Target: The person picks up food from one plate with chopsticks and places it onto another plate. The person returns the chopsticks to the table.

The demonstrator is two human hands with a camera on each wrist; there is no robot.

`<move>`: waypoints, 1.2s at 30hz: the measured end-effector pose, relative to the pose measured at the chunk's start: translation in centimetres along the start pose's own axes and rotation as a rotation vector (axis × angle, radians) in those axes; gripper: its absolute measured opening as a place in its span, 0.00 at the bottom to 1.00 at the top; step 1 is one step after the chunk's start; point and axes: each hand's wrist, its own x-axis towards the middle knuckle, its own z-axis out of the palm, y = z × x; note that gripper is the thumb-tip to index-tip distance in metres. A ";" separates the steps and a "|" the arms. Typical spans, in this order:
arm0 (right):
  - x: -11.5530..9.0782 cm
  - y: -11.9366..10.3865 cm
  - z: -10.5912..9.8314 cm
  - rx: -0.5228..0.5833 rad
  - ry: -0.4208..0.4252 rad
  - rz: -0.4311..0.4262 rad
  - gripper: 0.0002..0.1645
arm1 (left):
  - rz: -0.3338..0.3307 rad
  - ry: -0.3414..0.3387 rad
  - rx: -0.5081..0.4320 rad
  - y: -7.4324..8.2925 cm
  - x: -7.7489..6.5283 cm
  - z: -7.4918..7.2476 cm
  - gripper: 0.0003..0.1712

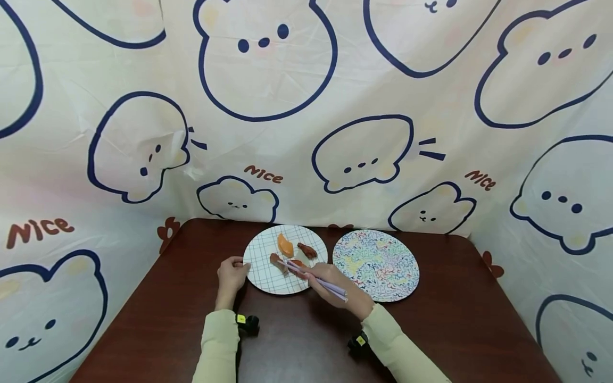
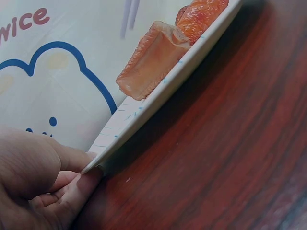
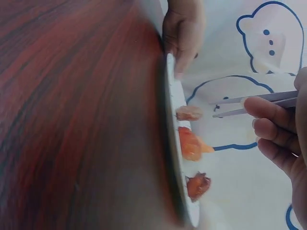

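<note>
A round white plate with a blue grid (image 1: 261,274) lies on the table, and my left hand (image 1: 232,277) pinches its left rim between thumb and fingers. In my right hand (image 1: 337,284) I hold light purple chopsticks (image 1: 330,287) over this plate. Their tips (image 3: 216,109) stand slightly apart, with nothing between them in the right wrist view. Close to the tips lies a tan, grooved food piece (image 2: 151,62). Also on the plate are a glazed reddish-orange piece (image 2: 204,19), an orange wedge-shaped piece (image 1: 285,245), a dark brown meat-like piece (image 1: 307,250) and a pale piece (image 1: 303,257).
A second round plate with a multicoloured squiggle pattern (image 1: 375,260) stands right of the gridded one, partly behind my right hand. Both are on a dark reddish-brown wooden table (image 1: 297,340). A curtain with bear drawings (image 1: 297,143) surrounds the table's back and sides.
</note>
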 end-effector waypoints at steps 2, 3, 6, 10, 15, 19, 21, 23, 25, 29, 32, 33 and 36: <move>-0.3 0.0 -0.8 -0.011 0.024 -0.020 0.16 | 0.004 0.002 0.000 0.1 0.1 0.0 0.21; -0.6 0.1 -1.2 -0.012 0.035 -0.029 0.16 | 0.003 0.002 0.000 0.1 0.1 0.0 0.22; -1.6 0.5 -2.8 -0.025 0.064 -0.039 0.15 | -0.002 0.005 0.002 0.1 0.1 0.0 0.22; -3.4 1.5 -5.2 -0.047 0.107 -0.042 0.12 | 0.002 0.004 0.008 0.1 0.1 -0.1 0.21; -6.6 2.9 -7.6 -0.081 0.155 -0.028 0.11 | -0.002 0.012 0.016 -0.4 0.1 0.0 0.20; -9.5 3.8 -10.0 -0.154 0.163 0.055 0.15 | -0.007 0.011 0.019 -0.3 0.0 0.0 0.21; -11.0 4.3 -11.4 -0.212 0.168 0.085 0.18 | -0.009 0.007 0.017 -0.1 0.0 0.1 0.21; -12.4 5.0 -12.7 -0.286 0.173 0.105 0.19 | -0.013 0.003 0.012 0.1 0.0 0.2 0.22; -13.9 5.7 -13.9 -0.347 0.176 0.144 0.19 | -0.013 -0.001 0.008 0.2 0.0 0.2 0.22; -16.7 7.5 -15.8 -0.454 0.159 0.298 0.19 | -0.009 -0.009 0.007 0.2 -0.1 0.3 0.22; -18.4 8.9 -16.7 -0.494 0.117 0.416 0.20 | -0.008 -0.004 0.011 0.2 -0.1 0.3 0.22; -18.8 9.3 -16.9 -0.503 0.096 0.448 0.21 | -0.009 -0.002 0.011 0.1 -0.1 0.3 0.22; -19.8 10.7 -17.3 -0.514 0.026 0.501 0.23 | -0.005 0.000 0.009 0.1 -0.1 0.4 0.22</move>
